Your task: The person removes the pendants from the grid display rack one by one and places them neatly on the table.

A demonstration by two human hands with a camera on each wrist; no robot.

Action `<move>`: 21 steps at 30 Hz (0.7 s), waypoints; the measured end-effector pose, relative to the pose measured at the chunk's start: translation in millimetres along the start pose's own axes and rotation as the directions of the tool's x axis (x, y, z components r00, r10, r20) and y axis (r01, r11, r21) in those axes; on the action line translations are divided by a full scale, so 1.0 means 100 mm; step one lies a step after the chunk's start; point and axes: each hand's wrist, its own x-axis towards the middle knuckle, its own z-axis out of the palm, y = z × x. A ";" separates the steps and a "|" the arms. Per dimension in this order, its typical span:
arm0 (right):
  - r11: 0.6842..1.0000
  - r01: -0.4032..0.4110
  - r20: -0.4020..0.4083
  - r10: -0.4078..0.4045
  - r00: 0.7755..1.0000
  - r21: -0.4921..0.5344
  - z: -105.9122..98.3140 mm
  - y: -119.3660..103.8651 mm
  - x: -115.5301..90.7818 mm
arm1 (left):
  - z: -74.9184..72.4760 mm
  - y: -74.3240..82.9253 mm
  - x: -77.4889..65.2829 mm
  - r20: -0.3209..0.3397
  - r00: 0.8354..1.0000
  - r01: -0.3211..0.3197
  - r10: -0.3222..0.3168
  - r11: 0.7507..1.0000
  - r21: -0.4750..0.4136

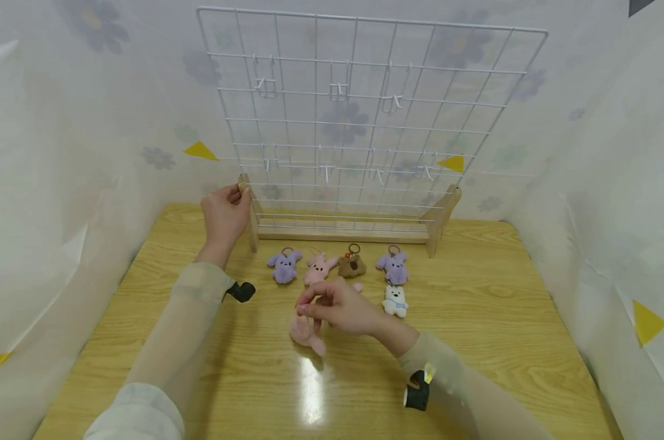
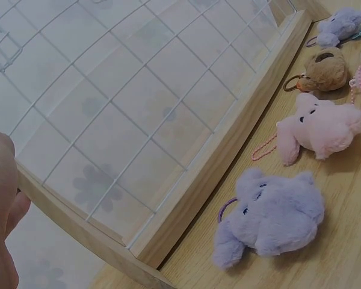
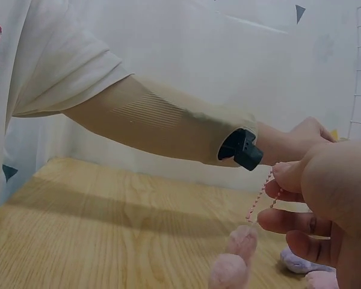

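Note:
My left hand [image 1: 225,217] grips the top of the left wooden stand [image 1: 252,229] of a white wire grid rack [image 1: 342,128]. In the head view, my right hand [image 1: 342,308] is over the table, pinching a pink plush keychain [image 1: 308,335] by its loop. The right wrist view shows that loop as a pink bead chain [image 3: 266,188] between thumb and finger, with the plush hanging below. Just behind this hand lie a pink plush [image 1: 319,269] and a brown plush [image 1: 352,264]. Another pink plush [image 1: 357,286] is mostly hidden by the hand.
White hooks [image 1: 339,90] hang on the grid in two rows. A purple plush [image 1: 284,267] lies at the left of the row. To the right are a second purple plush [image 1: 394,267] and a white bear plush [image 1: 394,301]. The wooden table [image 1: 474,354] meets pale curtains [image 1: 601,153].

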 end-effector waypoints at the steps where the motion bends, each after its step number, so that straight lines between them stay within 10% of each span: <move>1: 1.000 -0.007 -0.010 0.007 1.000 0.003 -0.01 0.01 0.00 | 0.00 0.00 0.00 -0.001 1.000 -0.001 0.001 1.000 0.003; 21: 0.999 -0.030 -0.158 0.036 0.987 0.039 -0.16 0.20 0.17 | 0.00 0.00 0.01 -0.009 1.000 -0.019 0.020 0.999 0.030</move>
